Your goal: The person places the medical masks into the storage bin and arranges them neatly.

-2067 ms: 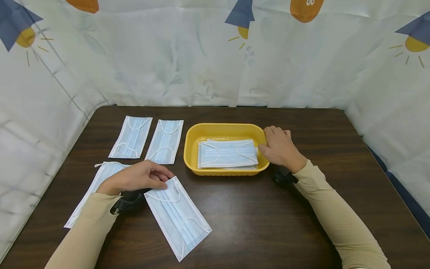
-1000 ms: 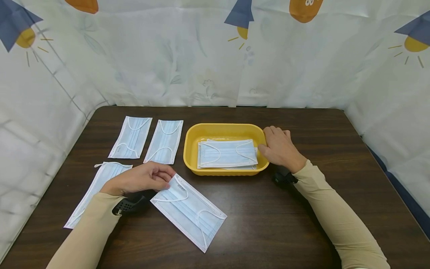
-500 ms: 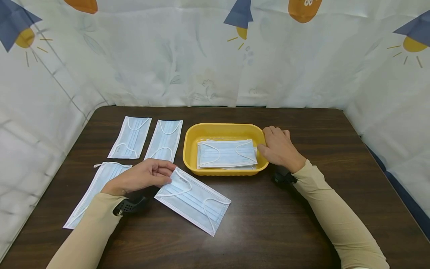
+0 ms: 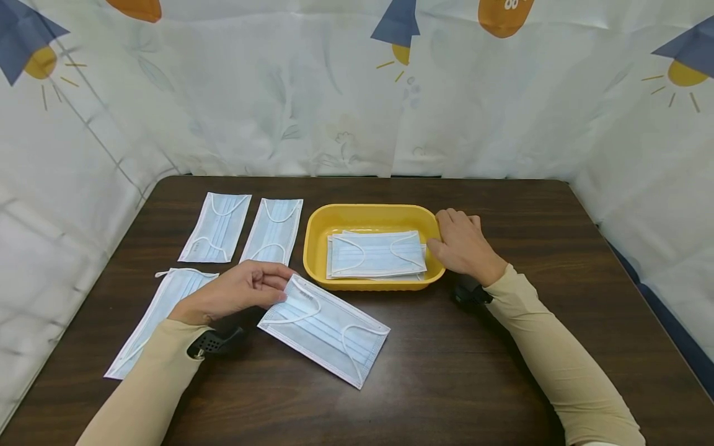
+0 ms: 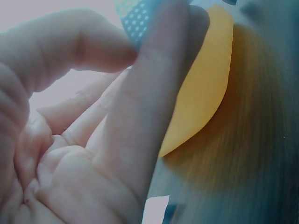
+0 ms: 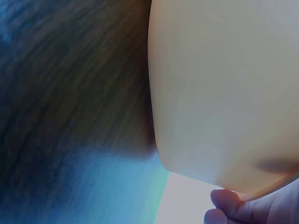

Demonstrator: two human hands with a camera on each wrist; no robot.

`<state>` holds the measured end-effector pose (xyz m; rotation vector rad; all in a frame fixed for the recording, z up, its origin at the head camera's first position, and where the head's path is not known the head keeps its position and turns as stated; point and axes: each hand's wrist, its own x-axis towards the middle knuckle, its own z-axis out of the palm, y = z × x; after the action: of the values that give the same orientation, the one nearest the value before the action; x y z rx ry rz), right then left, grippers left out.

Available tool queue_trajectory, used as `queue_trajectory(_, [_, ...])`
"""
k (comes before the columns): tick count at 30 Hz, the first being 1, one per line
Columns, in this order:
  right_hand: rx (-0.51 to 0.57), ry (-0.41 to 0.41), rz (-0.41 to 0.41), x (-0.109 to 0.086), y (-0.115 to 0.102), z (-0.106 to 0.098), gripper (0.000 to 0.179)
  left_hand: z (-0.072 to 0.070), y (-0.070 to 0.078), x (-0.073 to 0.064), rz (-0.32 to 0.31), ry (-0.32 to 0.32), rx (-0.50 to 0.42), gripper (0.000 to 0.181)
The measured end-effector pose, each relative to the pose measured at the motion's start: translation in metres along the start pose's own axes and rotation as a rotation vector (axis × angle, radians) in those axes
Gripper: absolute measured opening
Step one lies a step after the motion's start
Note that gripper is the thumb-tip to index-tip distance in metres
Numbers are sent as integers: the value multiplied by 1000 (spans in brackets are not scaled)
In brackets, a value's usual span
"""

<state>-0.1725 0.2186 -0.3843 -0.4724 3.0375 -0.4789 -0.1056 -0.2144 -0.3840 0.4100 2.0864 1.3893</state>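
Note:
My left hand point(image 4: 237, 291) pinches one end of a light blue face mask point(image 4: 329, 331) between thumb and fingers. This mask slants over the table in front of a yellow plastic tray point(image 4: 368, 210), ear loops uppermost. In the left wrist view, a dotted corner of the mask point(image 5: 135, 25) shows at the fingertips, with the tray point(image 5: 205, 84) beyond. My right hand point(image 4: 468, 244) grips the tray's right rim. Filling most of the right wrist view is the tray's outer wall point(image 6: 219, 93). A small pile of face masks point(image 4: 379, 255) lies inside the tray.
Two more masks lie side by side at the back left, a left one point(image 4: 216, 227) and a right one point(image 4: 272, 232). Another mask point(image 4: 162, 316) is partly covered by my left forearm. The dark wooden table point(image 4: 474, 371) meets a white printed curtain point(image 4: 334, 124) behind.
The mask in my left hand has swung counterclockwise, its free end going right and slightly up. The left hand has shifted slightly right. My right hand and the tray have stayed put.

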Motion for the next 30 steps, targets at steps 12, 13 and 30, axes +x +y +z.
queue_trajectory(12, [1,8,-2,0,0,0,40,3,5,0,-6,52,-74,53])
queue_trajectory(13, [1,7,-2,0,0,0,41,3,5,-1,-6,56,-76,53])
queue_trajectory(30, [4,29,-11,-1,0,1,39,3,10,-1,-2,127,-138,56])
